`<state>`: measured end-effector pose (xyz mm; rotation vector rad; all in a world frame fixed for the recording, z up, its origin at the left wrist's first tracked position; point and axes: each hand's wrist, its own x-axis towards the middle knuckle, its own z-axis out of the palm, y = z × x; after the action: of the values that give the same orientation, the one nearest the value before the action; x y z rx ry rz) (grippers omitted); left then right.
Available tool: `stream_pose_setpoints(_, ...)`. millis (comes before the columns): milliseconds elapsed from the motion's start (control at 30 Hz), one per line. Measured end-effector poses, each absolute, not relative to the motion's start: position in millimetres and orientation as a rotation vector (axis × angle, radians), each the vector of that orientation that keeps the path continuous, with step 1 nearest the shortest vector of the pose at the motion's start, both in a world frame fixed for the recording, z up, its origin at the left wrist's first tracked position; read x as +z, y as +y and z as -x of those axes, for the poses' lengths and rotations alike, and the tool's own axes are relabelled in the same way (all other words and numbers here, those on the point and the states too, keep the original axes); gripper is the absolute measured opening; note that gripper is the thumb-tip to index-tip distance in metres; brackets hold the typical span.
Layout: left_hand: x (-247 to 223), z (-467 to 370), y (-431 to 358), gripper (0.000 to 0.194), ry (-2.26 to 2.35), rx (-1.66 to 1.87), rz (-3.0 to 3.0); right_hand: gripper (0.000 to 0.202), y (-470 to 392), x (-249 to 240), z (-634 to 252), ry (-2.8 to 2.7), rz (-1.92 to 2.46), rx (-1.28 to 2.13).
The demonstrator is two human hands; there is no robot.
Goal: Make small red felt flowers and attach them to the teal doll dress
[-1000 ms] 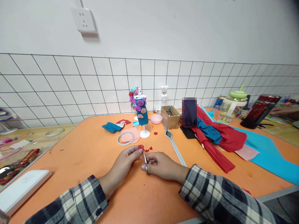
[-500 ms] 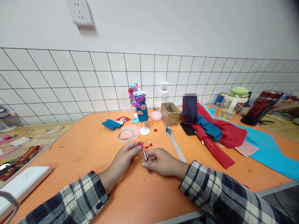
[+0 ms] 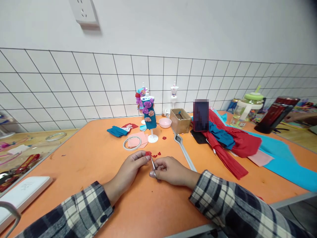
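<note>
My left hand (image 3: 132, 167) pinches a small piece of red crepe paper (image 3: 148, 153) between thumb and fingers. In my right hand (image 3: 168, 170) are small metal scissors (image 3: 153, 162), their blades pointing up and left to the red paper. How far the blades are apart is too small to tell. Red scraps (image 3: 156, 155) lie on the orange table just beyond my fingers. Behind them stands a mini dress form (image 3: 150, 119) wrapped in blue paper, with purple and pink flowers on it.
A tape roll (image 3: 124, 143) lies by pink paper squares. Further back are a pink bowl (image 3: 165, 123), a cardboard box (image 3: 182, 125) and a propped phone (image 3: 200, 115). Red crepe paper (image 3: 245, 143), a thermos (image 3: 276, 114) and another person's hand (image 3: 294, 116) are at right; a white power bank (image 3: 27, 195) is at left.
The view has shifted slightly. My hands keep nearly the same pose, with scissors against the red paper. Another person's hand has come into sight at the far right.
</note>
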<state>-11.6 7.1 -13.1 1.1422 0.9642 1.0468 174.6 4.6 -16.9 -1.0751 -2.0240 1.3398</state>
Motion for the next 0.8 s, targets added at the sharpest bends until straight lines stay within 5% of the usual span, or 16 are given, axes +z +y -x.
stream_pose_setpoints(500, -10.4, 14.4, 9.6, 0.035, 0.942, 1.071, -1.175, 0.024, 11.2, -22.4, -177.7, -2.053, 1.115, 1.223)
stream_pose_setpoints(800, -10.6, 13.2, 11.7, 0.033, 0.990, 1.073, -1.142, 0.021, 9.0, -19.1, -173.8, -1.911, 1.017, 1.427)
